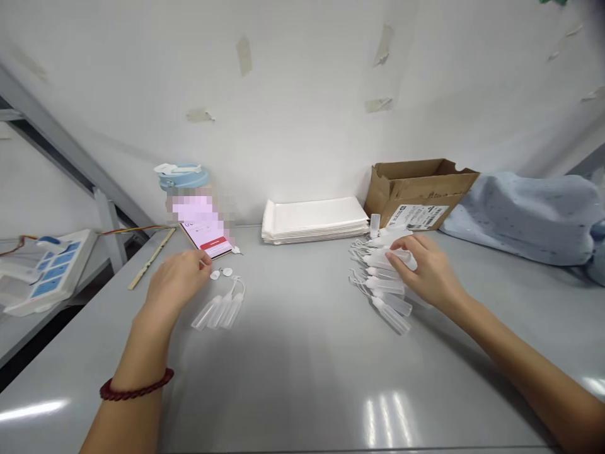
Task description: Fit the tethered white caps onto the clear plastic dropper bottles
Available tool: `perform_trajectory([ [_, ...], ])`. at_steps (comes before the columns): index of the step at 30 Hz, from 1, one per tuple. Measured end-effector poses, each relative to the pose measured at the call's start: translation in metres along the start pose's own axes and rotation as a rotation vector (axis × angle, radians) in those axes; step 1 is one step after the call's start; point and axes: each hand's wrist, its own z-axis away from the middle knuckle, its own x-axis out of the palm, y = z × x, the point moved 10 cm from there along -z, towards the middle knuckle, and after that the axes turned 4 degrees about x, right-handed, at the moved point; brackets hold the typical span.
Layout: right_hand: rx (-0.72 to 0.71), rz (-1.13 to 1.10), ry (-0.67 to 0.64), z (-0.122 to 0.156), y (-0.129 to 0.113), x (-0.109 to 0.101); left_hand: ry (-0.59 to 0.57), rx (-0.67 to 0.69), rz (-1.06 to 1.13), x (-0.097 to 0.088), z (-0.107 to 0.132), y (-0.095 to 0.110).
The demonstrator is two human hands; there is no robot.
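Observation:
On the right, my right hand (425,265) closes its thumb and fingers on a translucent plastic tube (407,257). Beneath and beside it lies a pile of similar tubes (390,313) with thin white cord loops at their ends. My left hand (182,277), a dark red beaded bracelet (137,392) on its wrist, has its fingertips pinched together; whatever they hold, if anything, is too small to make out. Just right of those fingertips lie two small white pieces (227,272). Three tubes with looped cords (218,312) rest side by side nearer me.
A phone with a lit screen (208,230) leans at the back left, before a blue-lidded container (184,176). White flat packets (314,217) are stacked by the wall. Further right are an open cardboard box (420,189) and blue cloth (520,217). A thin stick (151,258) lies left.

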Motion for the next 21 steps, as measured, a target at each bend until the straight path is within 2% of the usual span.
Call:
perform_trajectory([
  [3,-0.039,0.024,0.047,0.001,-0.004,-0.003,-0.055,-0.028,0.037,0.005,-0.002,-0.011],
  [7,-0.102,0.075,0.079,0.003,-0.018,-0.004,-0.15,-0.027,0.066,0.019,-0.004,-0.01],
  [11,-0.162,0.078,0.121,0.001,-0.047,-0.016,-0.238,-0.028,0.051,0.035,-0.006,-0.01],
  [14,-0.168,-0.053,0.128,-0.004,-0.077,-0.027,-0.285,-0.029,0.046,0.042,-0.007,-0.011],
  [17,-0.193,-0.213,-0.096,-0.003,-0.122,-0.008,-0.287,-0.028,0.056,0.043,-0.008,-0.01],
  [19,-0.254,-0.27,-0.311,0.006,-0.16,0.019,-0.264,-0.03,0.07,0.041,-0.008,-0.009],
  [21,-0.308,-0.32,-0.474,0.017,-0.196,0.047,-0.22,-0.033,0.09,0.036,-0.008,-0.008],
])
